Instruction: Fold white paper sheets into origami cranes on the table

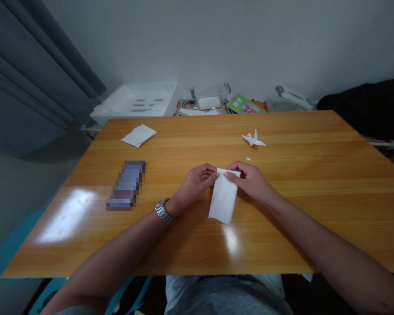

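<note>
A narrow sheet of white lined paper (223,199) hangs between my hands, its lower edge slightly ragged. My left hand (198,181) pinches the top left corner between thumb and fingers, and a metal watch (164,211) circles that wrist. At the top right, my right hand (249,179) is closed on the same paper, thumb on the near face and fingers behind. Beyond my right hand lie a small paper scrap (249,159) and a folded white paper crane (254,139).
A folded white paper (139,135) lies at the table's far left, with a phone (127,184), blurred out, nearer to me. Behind the wooden table (298,153) are a white plastic tray (144,98), a green booklet (244,105) and a black cloth-like heap (367,103).
</note>
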`<action>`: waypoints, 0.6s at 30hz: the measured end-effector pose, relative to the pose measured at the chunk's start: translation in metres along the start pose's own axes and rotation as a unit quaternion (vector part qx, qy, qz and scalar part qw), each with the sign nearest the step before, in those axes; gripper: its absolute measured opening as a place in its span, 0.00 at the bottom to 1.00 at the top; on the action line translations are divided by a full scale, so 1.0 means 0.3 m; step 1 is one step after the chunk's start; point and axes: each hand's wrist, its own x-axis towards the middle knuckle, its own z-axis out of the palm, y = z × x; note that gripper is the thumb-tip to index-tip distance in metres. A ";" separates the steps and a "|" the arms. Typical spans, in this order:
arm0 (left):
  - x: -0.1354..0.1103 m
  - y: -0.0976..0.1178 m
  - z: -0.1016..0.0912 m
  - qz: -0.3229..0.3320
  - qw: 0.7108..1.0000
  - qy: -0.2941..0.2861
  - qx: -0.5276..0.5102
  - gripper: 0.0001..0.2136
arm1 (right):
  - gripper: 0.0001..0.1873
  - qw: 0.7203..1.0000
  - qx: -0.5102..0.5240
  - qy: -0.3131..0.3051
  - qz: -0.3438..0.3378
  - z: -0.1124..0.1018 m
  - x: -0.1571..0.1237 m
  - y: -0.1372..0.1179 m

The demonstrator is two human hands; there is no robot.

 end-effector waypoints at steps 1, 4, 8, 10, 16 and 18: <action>0.000 -0.001 -0.001 -0.001 1.000 -0.001 0.004 0.12 | 0.14 1.000 -0.001 0.000 0.000 0.000 0.000 0.000; 0.000 -0.003 -0.001 -0.002 1.000 -0.002 0.017 0.12 | 0.14 1.000 0.000 0.002 -0.002 0.000 -0.001 -0.001; -0.001 0.000 0.000 0.021 0.999 0.004 0.025 0.12 | 0.14 1.000 -0.001 0.001 0.001 0.001 -0.001 -0.003; -0.002 0.005 0.000 0.039 0.999 0.005 0.024 0.12 | 0.13 1.000 -0.002 -0.004 0.001 0.001 -0.002 -0.006; -0.004 0.014 -0.005 0.063 0.997 0.007 0.046 0.10 | 0.12 1.000 -0.004 -0.018 -0.008 0.002 -0.003 -0.013; -0.005 0.015 -0.006 0.060 0.997 0.009 0.055 0.11 | 0.12 1.000 -0.003 -0.020 -0.009 0.002 -0.003 -0.012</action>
